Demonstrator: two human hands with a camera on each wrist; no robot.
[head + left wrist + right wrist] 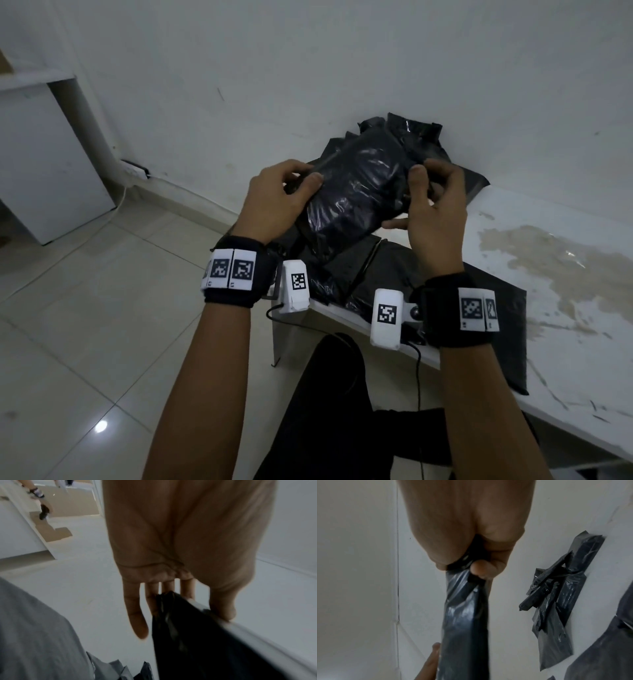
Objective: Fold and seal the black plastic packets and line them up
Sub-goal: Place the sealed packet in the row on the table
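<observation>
I see one black packet point(356, 192) held up above the near corner of the white table point(534, 260), between both hands. My left hand point(274, 202) pinches its left end with thumb and fingers; my right hand point(435, 212) pinches the right end, thumb curled over the plastic. The head view hides most of my fingertips behind the packet. Behind it, against the wall, lies a pile of packets point(407, 133); I cannot count them, they overlap. Flat black bags point(373, 274) under my wrists blur together too. Two wristbands point(236, 274) show.
</observation>
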